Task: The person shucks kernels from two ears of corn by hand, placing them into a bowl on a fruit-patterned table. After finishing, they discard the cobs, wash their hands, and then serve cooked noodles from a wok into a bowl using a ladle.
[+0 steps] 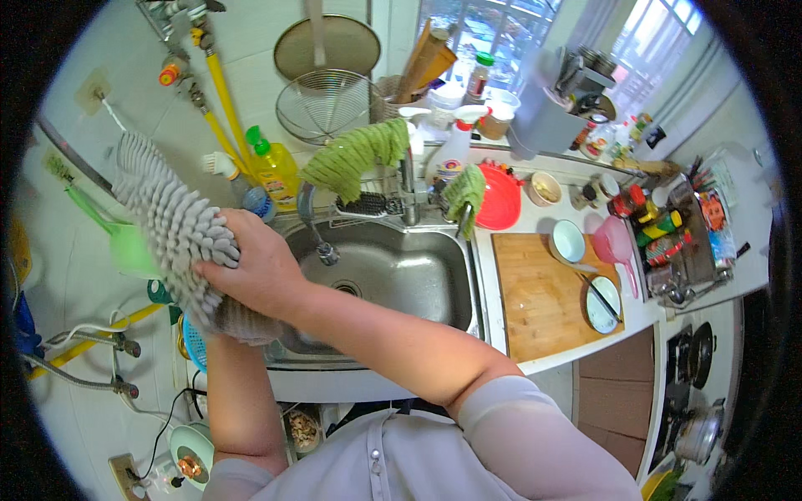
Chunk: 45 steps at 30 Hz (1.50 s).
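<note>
A grey chenille hand towel (171,217) with thick, finger-like tufts hangs at the left, by the tiled wall. My right hand (251,263) reaches across my body and closes round its near side, the thumb pressing into the tufts. From below, my left forearm (238,388) rises into the towel's lower end. The towel covers my left hand, so its fingers are hidden. Just right of both arms lies a steel sink (418,267) with a curved faucet (322,242) over it.
Green cloths (359,159) hang by the faucet, near a yellow soap bottle (276,171) and a spray bottle (458,154). Bowls (568,240) stand on a wooden cutting board (535,301) at the right. A green dipper (134,250) hangs on the left wall.
</note>
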Tool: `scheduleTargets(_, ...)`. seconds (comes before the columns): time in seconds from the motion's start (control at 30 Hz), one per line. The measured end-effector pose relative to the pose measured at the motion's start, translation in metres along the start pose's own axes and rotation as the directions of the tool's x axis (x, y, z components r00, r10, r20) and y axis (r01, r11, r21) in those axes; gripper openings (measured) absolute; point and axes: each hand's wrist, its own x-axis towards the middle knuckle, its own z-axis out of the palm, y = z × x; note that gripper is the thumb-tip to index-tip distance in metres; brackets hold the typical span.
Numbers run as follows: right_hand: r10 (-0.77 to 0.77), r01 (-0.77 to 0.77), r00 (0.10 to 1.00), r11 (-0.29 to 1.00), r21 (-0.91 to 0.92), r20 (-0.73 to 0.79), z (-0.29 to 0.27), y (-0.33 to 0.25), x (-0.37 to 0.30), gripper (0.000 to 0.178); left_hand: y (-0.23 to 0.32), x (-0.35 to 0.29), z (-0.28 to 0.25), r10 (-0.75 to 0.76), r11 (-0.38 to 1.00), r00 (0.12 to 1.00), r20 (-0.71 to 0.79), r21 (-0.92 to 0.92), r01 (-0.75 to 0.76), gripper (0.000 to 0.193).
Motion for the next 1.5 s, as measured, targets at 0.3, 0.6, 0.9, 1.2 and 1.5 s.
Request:
scheduleTargets(0.3, -0.202, 0.129, 0.968, 0.909, -0.396, -0.148, -0.017, 0.003, 0.004, 0.060, -0.010, -0.004, -0.004, -0.069, 0.995, 0.997, -0.044, 0.066, 0.072, 0.046)
scheduleTargets(0.6, 0.018, 0.008, 0.995, 0.966, -0.258, 0.098, 0.009, -0.013, -0.025, 0.057, 0.022, -0.001, -0.026, -0.049, 0.934, 0.989, -0.143, 0.344, 0.096, 0.044)
scheduleTargets(0.9, 0.169, -0.030, 0.941, 0.905, -0.425, 0.294, -0.052, 0.001, -0.169, 0.040, 0.060, -0.020, -0.057, 0.135, 0.715, 0.969, -0.208, 0.697, 0.050, 0.043)
scheduleTargets(1.2, 0.624, -0.805, 0.581, 0.536, -0.255, -0.523, -0.254, -0.040, -0.498, 0.036, -0.046, -0.108, -0.082, 0.310, 0.231, 0.747, -0.588, 0.809, 0.541, 0.039)
scheduleTargets(1.5, 0.632, -0.980, 0.042, 0.175, 0.090, -0.774, -0.335, -0.144, -0.792, 0.030, -0.378, -0.206, 0.025, -0.359, -0.002, 0.476, -0.803, 0.511, 0.860, 0.040)
